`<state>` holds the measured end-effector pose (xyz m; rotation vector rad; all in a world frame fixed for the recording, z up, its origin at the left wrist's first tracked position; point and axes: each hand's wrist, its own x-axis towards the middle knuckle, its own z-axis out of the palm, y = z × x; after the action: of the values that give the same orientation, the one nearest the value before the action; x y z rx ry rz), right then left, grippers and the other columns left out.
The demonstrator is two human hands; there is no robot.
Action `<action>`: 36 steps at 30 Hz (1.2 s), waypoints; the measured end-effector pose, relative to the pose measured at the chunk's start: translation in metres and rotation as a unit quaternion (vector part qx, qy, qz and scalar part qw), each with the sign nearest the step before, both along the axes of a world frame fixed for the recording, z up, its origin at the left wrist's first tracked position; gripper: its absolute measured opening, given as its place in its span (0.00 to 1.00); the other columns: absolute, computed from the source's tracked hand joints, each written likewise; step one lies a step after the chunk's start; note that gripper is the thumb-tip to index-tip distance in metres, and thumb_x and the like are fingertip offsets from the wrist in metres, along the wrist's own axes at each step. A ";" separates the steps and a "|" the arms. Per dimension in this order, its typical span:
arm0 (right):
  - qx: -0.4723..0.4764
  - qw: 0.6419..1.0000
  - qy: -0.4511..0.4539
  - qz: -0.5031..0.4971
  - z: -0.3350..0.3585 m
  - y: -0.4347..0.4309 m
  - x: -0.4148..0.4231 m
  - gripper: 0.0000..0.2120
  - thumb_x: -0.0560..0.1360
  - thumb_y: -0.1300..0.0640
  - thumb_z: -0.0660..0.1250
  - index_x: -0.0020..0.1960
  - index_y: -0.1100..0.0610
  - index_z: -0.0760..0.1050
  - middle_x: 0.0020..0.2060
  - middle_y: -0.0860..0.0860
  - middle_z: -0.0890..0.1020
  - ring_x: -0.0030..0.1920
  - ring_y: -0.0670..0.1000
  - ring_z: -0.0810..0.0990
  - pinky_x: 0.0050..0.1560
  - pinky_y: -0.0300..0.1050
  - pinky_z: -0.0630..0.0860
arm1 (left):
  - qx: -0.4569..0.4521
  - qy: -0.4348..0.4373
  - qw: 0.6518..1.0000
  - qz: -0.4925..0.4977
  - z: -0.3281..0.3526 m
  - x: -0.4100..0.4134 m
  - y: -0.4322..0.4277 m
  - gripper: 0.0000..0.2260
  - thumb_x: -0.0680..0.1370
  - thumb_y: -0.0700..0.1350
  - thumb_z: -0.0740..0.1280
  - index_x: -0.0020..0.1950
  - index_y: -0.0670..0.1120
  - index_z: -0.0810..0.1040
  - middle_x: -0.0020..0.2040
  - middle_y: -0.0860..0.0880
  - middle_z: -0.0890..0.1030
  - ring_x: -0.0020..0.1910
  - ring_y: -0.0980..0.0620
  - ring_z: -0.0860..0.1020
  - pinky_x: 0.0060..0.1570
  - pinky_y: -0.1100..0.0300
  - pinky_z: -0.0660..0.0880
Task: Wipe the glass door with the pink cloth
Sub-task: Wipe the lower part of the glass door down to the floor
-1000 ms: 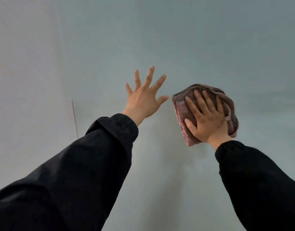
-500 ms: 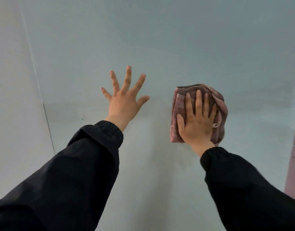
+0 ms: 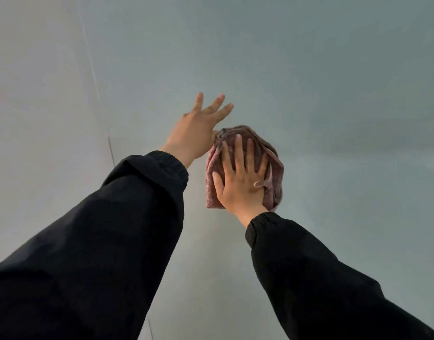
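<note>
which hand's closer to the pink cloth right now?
Right. The right hand lies flat on the pink cloth, fingers spread, pressing it to the glass door. The left hand is open beside the cloth's upper left corner; whether it touches is unclear.

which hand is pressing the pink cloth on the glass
The right hand: it lies flat on the pink cloth, fingers spread, pressing it to the glass door. The left hand holds nothing, reaching up beside the cloth.
</note>
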<state>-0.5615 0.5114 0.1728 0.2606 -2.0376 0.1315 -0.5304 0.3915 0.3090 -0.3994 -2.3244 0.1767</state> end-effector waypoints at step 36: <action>0.043 0.999 0.009 -0.001 -0.015 0.037 -0.003 0.33 0.78 0.41 0.55 0.79 0.47 0.50 0.79 0.53 0.51 0.78 0.58 0.48 0.72 0.64 0.40 | 0.153 0.002 0.985 0.076 -0.034 -0.018 -0.012 0.38 0.71 0.75 0.47 0.73 0.66 0.31 0.74 0.51 0.25 0.72 0.34 0.28 0.64 0.23 0.44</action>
<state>-0.5650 0.5483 0.1581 0.3122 -2.0288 0.0391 -0.5480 0.3799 0.2753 -0.0684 -2.3297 -0.1081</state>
